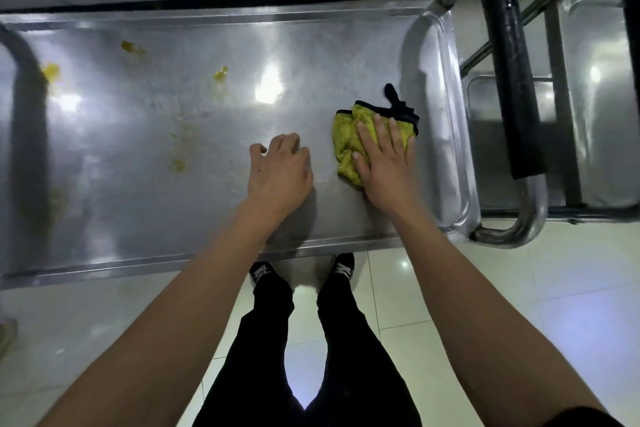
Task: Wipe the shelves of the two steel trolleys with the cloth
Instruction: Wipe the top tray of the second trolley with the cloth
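Hands are working apart on the top shelf (145, 191) of the nearer steel trolley (436, 45). The right hand (384, 156) is lying flat, fingers straight and slightly spread, pressing down on the cloth (344, 140), a crumpled yellow rag with black edging that is sitting near the shelf's right end, just inside the raised rim. A black strip of the cloth is sticking out beyond the fingertips. The left hand (278, 170) is resting beside it on bare steel, fingers loosely curled and gripping nothing, clear of the cloth.

Yellow smears (221, 74) are dotting the left half of the shelf, well away from the cloth, with a fainter trail (178, 163) running toward the front edge. Ceiling lights are glaring off the metal.

Beside the right end, the second trolley (588, 135) is standing close, its black padded handle (512, 80) rising over its own steel shelf. The person is standing at the front edge on pale floor tiles (519, 305), dark trousers and black shoes (343, 267) showing below the shelf.
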Available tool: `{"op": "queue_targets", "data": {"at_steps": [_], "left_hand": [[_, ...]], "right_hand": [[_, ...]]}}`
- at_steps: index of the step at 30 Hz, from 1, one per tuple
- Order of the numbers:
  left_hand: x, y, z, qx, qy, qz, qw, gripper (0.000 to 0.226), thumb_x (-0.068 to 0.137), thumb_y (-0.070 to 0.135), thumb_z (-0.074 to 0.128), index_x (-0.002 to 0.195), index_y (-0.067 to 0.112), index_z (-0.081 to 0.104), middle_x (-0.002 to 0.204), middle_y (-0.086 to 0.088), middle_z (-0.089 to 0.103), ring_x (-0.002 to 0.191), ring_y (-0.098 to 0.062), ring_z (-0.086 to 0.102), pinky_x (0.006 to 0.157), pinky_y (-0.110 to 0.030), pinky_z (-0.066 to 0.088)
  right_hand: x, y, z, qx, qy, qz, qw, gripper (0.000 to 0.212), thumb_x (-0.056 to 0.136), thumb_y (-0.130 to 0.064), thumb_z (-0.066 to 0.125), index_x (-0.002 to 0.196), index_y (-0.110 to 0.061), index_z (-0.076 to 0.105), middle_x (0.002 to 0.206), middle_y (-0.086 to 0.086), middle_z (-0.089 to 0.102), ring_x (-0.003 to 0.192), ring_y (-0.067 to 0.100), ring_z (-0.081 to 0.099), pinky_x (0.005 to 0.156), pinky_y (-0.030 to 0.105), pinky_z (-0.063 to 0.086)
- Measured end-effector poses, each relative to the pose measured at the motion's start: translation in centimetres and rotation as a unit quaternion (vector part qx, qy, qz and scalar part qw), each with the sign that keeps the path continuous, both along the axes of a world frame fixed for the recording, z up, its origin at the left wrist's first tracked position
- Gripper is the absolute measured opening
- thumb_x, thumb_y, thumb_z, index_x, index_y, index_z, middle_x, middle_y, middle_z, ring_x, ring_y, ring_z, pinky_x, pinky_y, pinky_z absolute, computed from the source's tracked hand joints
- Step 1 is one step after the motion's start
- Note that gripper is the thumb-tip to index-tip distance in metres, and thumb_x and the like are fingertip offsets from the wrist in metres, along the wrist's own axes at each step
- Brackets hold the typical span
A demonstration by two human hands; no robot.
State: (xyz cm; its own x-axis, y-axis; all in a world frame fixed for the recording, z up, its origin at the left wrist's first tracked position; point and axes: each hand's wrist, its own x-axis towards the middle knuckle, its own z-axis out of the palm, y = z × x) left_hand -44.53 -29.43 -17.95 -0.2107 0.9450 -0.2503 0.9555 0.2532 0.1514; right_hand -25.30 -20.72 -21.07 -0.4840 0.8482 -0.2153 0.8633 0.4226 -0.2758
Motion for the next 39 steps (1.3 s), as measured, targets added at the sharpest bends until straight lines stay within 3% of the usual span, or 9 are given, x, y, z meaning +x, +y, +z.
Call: {"op": "queue_targets", "data": {"at_steps": [7, 15, 21, 27, 39], "left_hand": [[3.4, 1.1, 0.2, -0.023, 0.036, 0.041, 0.998, 0.03, 0.093, 0.029, 0.049, 0.111, 0.015, 0.069, 0.136, -0.005, 0.048, 0.121, -0.025, 0.048, 0.092, -0.046, 0.032], [3.9, 1.4, 0.0, -0.021, 0.013, 0.023, 0.999, 0.033, 0.087, 0.016, 0.055, 0.116, 0.021, 0.07, 0.143, -0.002, 0.047, 0.122, -0.025, 0.05, 0.091, -0.045, 0.027], [1.9, 0.4, -0.2, -0.029, 0.001, -0.026, 0.999, 0.04, 0.093, 0.02, 0.05, 0.132, 0.024, 0.059, 0.152, -0.002, 0.04, 0.133, -0.025, 0.043, 0.095, -0.047, 0.028], [-1.1, -4.1, 0.7, 0.043, -0.021, -0.012, 0.999, 0.034, 0.098, 0.026, 0.046, 0.127, 0.021, 0.064, 0.147, -0.002, 0.051, 0.145, -0.021, 0.032, 0.103, -0.049, 0.027], [-7.7, -11.2, 0.3, 0.034, 0.001, 0.033, 0.999, 0.033, 0.094, 0.024, 0.05, 0.123, 0.019, 0.066, 0.141, 0.0, 0.055, 0.142, -0.022, 0.035, 0.103, -0.047, 0.027]], "right_hand": [[10.2, 4.3, 0.1, 0.035, -0.041, -0.063, 0.997, 0.055, 0.106, -0.045, 0.033, 0.158, -0.027, 0.027, 0.168, 0.001, 0.012, 0.155, 0.025, 0.002, 0.123, 0.055, 0.0], [11.4, 4.2, -0.3, 0.035, -0.051, -0.06, 0.996, 0.055, 0.105, -0.042, 0.033, 0.158, -0.03, 0.024, 0.168, 0.003, 0.01, 0.155, 0.026, 0.0, 0.122, 0.059, -0.003], [5.6, -1.7, -0.8, 0.022, -0.023, -0.027, 0.999, 0.055, 0.105, -0.042, 0.032, 0.158, -0.03, 0.024, 0.168, 0.005, 0.013, 0.155, 0.028, 0.003, 0.121, 0.062, 0.002], [0.8, -4.8, -1.4, 0.027, -0.034, -0.024, 0.999, 0.056, 0.104, -0.044, 0.03, 0.158, -0.031, 0.023, 0.168, 0.005, 0.013, 0.155, 0.029, 0.002, 0.122, 0.059, -0.003], [-12.2, -13.0, 0.2, -0.003, -0.029, 0.092, 0.995, 0.056, 0.107, -0.041, 0.032, 0.16, -0.028, 0.019, 0.169, 0.003, 0.003, 0.155, 0.027, -0.006, 0.122, 0.057, -0.007]]}}
